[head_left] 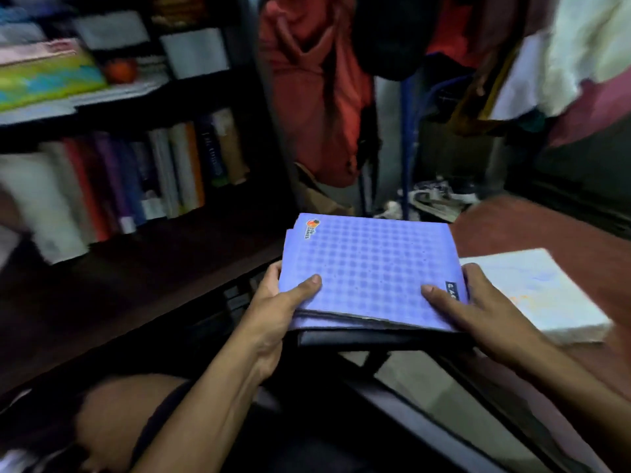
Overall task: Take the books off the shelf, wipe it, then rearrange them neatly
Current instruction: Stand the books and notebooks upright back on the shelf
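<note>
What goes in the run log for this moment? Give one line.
phase: books off shelf | left hand: grips purple book stack | right hand: grips same stack | shelf row of books: upright | white book: lies right

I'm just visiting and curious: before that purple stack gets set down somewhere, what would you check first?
1. Left hand grips the purple checkered book, thumb on top: ok.
2. Right hand grips its other edge: ok.
3. Dark book underneath carried along squarely: cannot tell, mostly hidden.
4. White book already lies on the reddish-brown surface at right; room beside it: ok.
5. Upright books remain on the shelf: not ok, clearing unfinished.
</note>
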